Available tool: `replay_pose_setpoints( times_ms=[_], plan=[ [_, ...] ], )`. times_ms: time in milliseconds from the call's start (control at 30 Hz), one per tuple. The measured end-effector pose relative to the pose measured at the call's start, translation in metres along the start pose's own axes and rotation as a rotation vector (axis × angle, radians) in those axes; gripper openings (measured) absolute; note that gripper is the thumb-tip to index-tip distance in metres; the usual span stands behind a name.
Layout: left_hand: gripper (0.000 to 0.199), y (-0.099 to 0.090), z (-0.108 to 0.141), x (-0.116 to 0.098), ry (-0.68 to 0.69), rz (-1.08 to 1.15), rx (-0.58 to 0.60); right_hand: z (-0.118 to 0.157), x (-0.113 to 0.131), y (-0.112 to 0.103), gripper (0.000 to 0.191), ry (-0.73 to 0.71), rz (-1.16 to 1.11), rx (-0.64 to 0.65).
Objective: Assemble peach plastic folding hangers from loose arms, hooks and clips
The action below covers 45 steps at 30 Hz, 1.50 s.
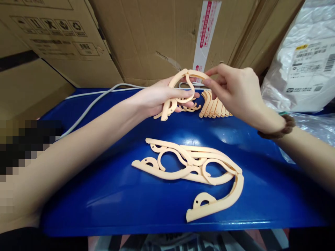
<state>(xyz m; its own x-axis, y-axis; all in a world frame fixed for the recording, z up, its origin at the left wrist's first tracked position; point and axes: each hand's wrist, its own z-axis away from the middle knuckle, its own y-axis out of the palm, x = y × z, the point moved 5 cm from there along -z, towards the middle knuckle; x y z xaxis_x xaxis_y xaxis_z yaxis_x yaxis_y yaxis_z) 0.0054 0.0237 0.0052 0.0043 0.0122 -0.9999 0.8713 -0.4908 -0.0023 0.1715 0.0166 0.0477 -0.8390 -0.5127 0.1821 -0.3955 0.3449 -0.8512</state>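
My left hand (159,96) grips a cream folding hanger (178,79) above the back of the blue table, thumb over its curved hook part. My right hand (232,89) pinches the right arm of the same hanger between thumb and fingers. Nearer to me, a few more cream hangers (209,150) lie overlapped on the table, one with an arm (225,205) bent toward the front edge. Behind my hands sit a row of cream hanger arms (213,105) and a small group of cream hooks (190,107), partly hidden by my left hand.
Cardboard boxes (151,38) stand behind the blue table (104,195). A white cable (90,108) runs along its back left. At the right are a white plastic-wrapped package (303,66) and clear plastic film (311,130).
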Motion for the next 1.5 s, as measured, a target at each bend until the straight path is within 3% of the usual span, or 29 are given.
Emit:
replay_pose_setpoints(
  times_ms=[100, 200, 300, 367, 433, 467, 533, 633, 733, 967, 1100, 1167, 1233, 1267, 1367, 1500],
  plan=[
    [0.039, 0.003, 0.002, -0.002, -0.012, 0.029, -0.016, 0.002, 0.007, -0.004, 0.034, -0.011, 0.099, -0.019],
    [0.034, 0.005, 0.003, 0.001, 0.002, -0.067, -0.059, -0.002, 0.002, 0.000, 0.032, 0.020, -0.026, 0.112],
    [0.031, 0.005, 0.002, 0.008, -0.018, -0.281, -0.124, -0.009, -0.025, 0.012, 0.032, 0.215, -0.261, 0.324],
    [0.026, 0.004, 0.002, 0.014, -0.077, -0.348, -0.151, -0.014, -0.051, 0.016, 0.027, 0.352, -0.278, 0.332],
    [0.016, 0.003, 0.001, 0.018, -0.139, -0.321, -0.164, -0.019, -0.078, 0.016, 0.026, 0.434, -0.148, 0.271],
    [0.014, 0.003, 0.000, 0.018, -0.158, -0.287, -0.172, -0.021, -0.087, 0.018, 0.029, 0.409, -0.023, 0.269],
    [0.024, 0.004, -0.001, 0.019, -0.182, -0.192, -0.175, -0.022, -0.101, 0.022, 0.031, 0.405, 0.123, 0.283],
    [0.041, 0.008, 0.000, 0.020, -0.202, -0.083, -0.168, -0.018, -0.109, 0.031, 0.028, 0.450, 0.158, 0.354],
    [0.048, 0.012, 0.001, 0.022, -0.211, -0.062, -0.170, -0.014, -0.105, 0.036, 0.027, 0.481, 0.150, 0.434],
    [0.044, 0.010, 0.002, 0.021, -0.202, -0.079, -0.219, -0.015, -0.100, 0.036, 0.028, 0.450, 0.161, 0.517],
    [0.040, 0.004, 0.003, 0.012, -0.108, -0.172, -0.244, -0.018, -0.088, 0.023, 0.029, 0.404, 0.156, 0.392],
    [0.040, 0.002, 0.004, 0.008, -0.044, -0.213, -0.269, -0.017, -0.064, 0.018, 0.046, 0.288, -0.026, 0.358],
    [0.039, 0.003, 0.004, 0.006, 0.005, -0.197, -0.275, -0.009, -0.034, 0.022, 0.071, 0.232, -0.387, 0.514],
    [0.038, 0.006, 0.004, 0.005, 0.017, -0.173, -0.271, -0.006, -0.020, 0.022, 0.071, 0.209, -0.491, 0.532],
    [0.041, 0.018, 0.007, 0.003, -0.006, -0.143, -0.243, -0.001, 0.004, 0.014, 0.042, 0.164, -0.580, 0.463],
    [0.037, 0.027, 0.011, -0.009, 0.019, -0.166, -0.257, -0.004, 0.001, 0.002, 0.019, 0.186, -0.585, 0.369]
  ],
)
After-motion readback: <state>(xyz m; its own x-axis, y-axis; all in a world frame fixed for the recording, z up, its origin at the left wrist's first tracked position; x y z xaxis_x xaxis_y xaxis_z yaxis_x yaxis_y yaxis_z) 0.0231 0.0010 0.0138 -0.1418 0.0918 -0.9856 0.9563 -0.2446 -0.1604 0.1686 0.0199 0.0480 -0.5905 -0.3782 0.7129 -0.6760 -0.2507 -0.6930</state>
